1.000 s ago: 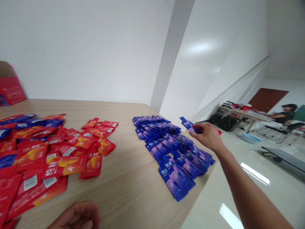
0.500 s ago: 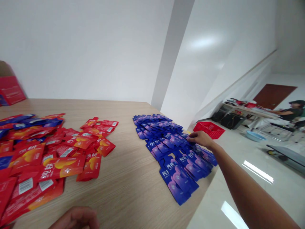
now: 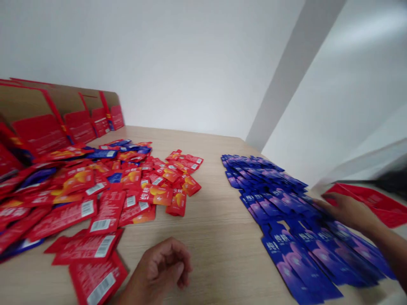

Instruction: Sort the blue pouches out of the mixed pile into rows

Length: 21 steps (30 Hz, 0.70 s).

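Note:
My left hand [image 3: 160,269] hovers over the bare wood at the front, fingers loosely curled inward and nothing visible in them. Beside it on the left lies a loose heap of red sachets [image 3: 106,212], some with barcodes up, some with orange fruit prints. A few dark blue sachets [image 3: 103,154] are mixed into that heap. On the right, overlapping rows of blue-purple sachets [image 3: 299,258] lie face up. My right hand [image 3: 349,212] is at the right side of these rows, its fingertips blurred over the sachets; whether it grips one is hidden.
Open red cardboard boxes [image 3: 79,125] stand in a row at the back left of the wooden table [image 3: 210,237]. A red plastic basket [image 3: 378,203] is beyond the table's right edge. A white wall [image 3: 190,72] rises behind the table.
The view has swung left, bringing the row of boxes in. My left hand has come further into view, its fingers still curled. My right hand stays by the blue-purple sachets.

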{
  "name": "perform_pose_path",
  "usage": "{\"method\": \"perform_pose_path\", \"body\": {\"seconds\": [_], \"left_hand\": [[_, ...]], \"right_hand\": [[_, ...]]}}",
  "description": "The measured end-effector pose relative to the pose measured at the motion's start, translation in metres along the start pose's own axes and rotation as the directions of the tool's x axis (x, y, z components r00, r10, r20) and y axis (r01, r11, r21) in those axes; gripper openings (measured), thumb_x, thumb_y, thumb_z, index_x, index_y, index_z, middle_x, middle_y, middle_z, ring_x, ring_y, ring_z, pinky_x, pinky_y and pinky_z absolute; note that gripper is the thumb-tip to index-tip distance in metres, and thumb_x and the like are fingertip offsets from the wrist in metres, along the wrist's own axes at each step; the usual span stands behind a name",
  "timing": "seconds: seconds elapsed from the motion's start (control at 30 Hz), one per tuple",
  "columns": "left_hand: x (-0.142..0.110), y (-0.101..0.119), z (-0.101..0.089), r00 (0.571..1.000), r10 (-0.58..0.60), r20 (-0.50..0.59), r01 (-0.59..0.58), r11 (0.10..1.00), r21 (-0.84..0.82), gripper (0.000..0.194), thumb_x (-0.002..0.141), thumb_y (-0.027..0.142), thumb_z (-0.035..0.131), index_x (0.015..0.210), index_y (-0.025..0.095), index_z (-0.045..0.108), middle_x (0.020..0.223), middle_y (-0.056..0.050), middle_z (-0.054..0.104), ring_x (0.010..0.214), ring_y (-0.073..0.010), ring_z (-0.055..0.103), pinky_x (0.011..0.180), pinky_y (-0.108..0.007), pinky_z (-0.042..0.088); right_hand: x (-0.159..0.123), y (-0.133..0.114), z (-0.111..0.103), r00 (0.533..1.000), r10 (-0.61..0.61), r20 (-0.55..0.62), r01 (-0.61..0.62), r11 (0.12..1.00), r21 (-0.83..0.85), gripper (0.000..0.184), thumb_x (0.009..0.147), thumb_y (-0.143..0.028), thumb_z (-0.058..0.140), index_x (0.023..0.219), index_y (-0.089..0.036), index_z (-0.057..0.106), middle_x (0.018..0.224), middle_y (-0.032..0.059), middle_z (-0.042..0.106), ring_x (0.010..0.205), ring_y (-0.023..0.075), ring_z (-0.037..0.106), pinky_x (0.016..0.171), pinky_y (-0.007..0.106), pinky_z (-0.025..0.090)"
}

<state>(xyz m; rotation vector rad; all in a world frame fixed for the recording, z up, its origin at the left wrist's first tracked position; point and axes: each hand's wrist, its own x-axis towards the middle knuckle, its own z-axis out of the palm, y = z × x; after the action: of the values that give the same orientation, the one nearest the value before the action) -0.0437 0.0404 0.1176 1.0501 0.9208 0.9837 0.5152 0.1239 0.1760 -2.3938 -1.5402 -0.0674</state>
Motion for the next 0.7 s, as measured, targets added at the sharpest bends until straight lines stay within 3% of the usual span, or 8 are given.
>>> {"method": "perform_pose_path", "body": {"seconds": [0.07, 0.17, 0.27, 0.4, 0.43, 0.5, 0.6, 0.7], "left_hand": [[0.000, -0.001, -0.001, 0.999, -0.004, 0.054, 0.004, 1.000, -0.004, 0.023, 0.078, 0.041, 0.084, 0.080, 0.020, 0.075, 0.069, -0.002, 0.070, 0.064, -0.0161, 0.062, 0.064, -0.028, 0.048], [-0.002, -0.003, -0.001, 0.995, -0.022, 0.095, 0.018, 0.999, 0.047, 0.013, 0.075, 0.031, 0.074, 0.080, 0.019, 0.069, 0.070, -0.001, 0.067, 0.065, -0.0152, 0.061, 0.066, -0.028, 0.047], [-0.004, 0.004, 0.001, 0.988, -0.068, 0.139, 0.042, 0.982, 0.183, 0.010, 0.072, 0.023, 0.066, 0.081, 0.020, 0.066, 0.074, -0.001, 0.066, 0.066, -0.0146, 0.061, 0.067, -0.028, 0.048], [-0.002, 0.031, -0.008, 0.975, 0.063, 0.214, -0.161, 0.863, 0.479, 0.018, 0.071, 0.009, 0.054, 0.078, 0.019, 0.068, 0.070, 0.000, 0.067, 0.063, -0.0138, 0.062, 0.060, -0.024, 0.045], [-0.001, 0.041, -0.014, 0.969, 0.096, 0.230, -0.207, 0.823, 0.529, 0.021, 0.071, 0.007, 0.053, 0.076, 0.019, 0.069, 0.069, 0.000, 0.068, 0.063, -0.0139, 0.063, 0.058, -0.023, 0.045], [-0.002, 0.063, -0.034, 0.966, 0.142, 0.214, -0.245, 0.762, 0.599, 0.022, 0.073, 0.008, 0.055, 0.076, 0.019, 0.074, 0.067, 0.001, 0.069, 0.059, -0.0141, 0.063, 0.054, -0.023, 0.043], [-0.010, 0.106, -0.088, 0.958, 0.281, 0.054, -0.230, 0.643, 0.730, 0.017, 0.084, 0.020, 0.063, 0.084, 0.020, 0.079, 0.071, -0.001, 0.072, 0.066, -0.0162, 0.066, 0.060, -0.024, 0.047], [-0.027, 0.157, -0.170, 0.825, 0.502, -0.259, -0.048, 0.519, 0.853, 0.019, 0.093, 0.028, 0.060, 0.089, 0.019, 0.076, 0.087, -0.004, 0.078, 0.086, -0.0196, 0.072, 0.083, -0.028, 0.054]], "right_hand": [[-0.006, -0.020, 0.002, 0.982, -0.128, -0.137, 0.125, 0.992, -0.032, 0.038, 0.083, -0.062, 0.059, 0.082, -0.026, 0.073, 0.112, 0.0354, 0.077, 0.105, 0.0496, 0.076, 0.094, 0.062, 0.054], [-0.049, -0.084, 0.013, 0.855, -0.401, -0.330, 0.436, 0.899, 0.037, 0.042, 0.088, -0.065, 0.056, 0.105, -0.030, 0.072, 0.126, 0.0255, 0.075, 0.121, 0.0451, 0.072, 0.105, 0.062, 0.056], [-0.125, -0.175, 0.033, 0.656, -0.630, -0.415, 0.728, 0.674, 0.127, 0.032, 0.097, -0.052, 0.061, 0.124, -0.037, 0.069, 0.132, 0.0122, 0.075, 0.121, 0.0370, 0.074, 0.105, 0.058, 0.061], [-0.212, -0.278, 0.067, 0.293, -0.857, -0.424, 0.956, 0.250, 0.156, 0.046, 0.093, -0.018, 0.063, 0.136, -0.033, 0.062, 0.128, 0.0072, 0.079, 0.117, 0.0312, 0.077, 0.109, 0.054, 0.061], [-0.223, -0.293, 0.076, 0.241, -0.871, -0.428, 0.968, 0.182, 0.174, 0.053, 0.091, -0.014, 0.061, 0.141, -0.031, 0.059, 0.126, 0.0078, 0.080, 0.115, 0.0304, 0.078, 0.109, 0.052, 0.061], [-0.233, -0.308, 0.094, 0.226, -0.873, -0.433, 0.966, 0.141, 0.218, 0.065, 0.090, -0.013, 0.061, 0.153, -0.026, 0.050, 0.127, 0.0105, 0.080, 0.115, 0.0308, 0.079, 0.104, 0.049, 0.064], [-0.231, -0.304, 0.122, 0.297, -0.864, -0.406, 0.940, 0.190, 0.282, 0.076, 0.094, -0.020, 0.063, 0.166, -0.027, 0.038, 0.140, 0.0131, 0.075, 0.122, 0.0335, 0.077, 0.098, 0.047, 0.068], [-0.232, -0.289, 0.151, 0.333, -0.866, -0.374, 0.923, 0.217, 0.319, 0.080, 0.096, -0.019, 0.061, 0.170, -0.031, 0.033, 0.143, 0.0112, 0.072, 0.123, 0.0316, 0.077, 0.096, 0.042, 0.070]]}}
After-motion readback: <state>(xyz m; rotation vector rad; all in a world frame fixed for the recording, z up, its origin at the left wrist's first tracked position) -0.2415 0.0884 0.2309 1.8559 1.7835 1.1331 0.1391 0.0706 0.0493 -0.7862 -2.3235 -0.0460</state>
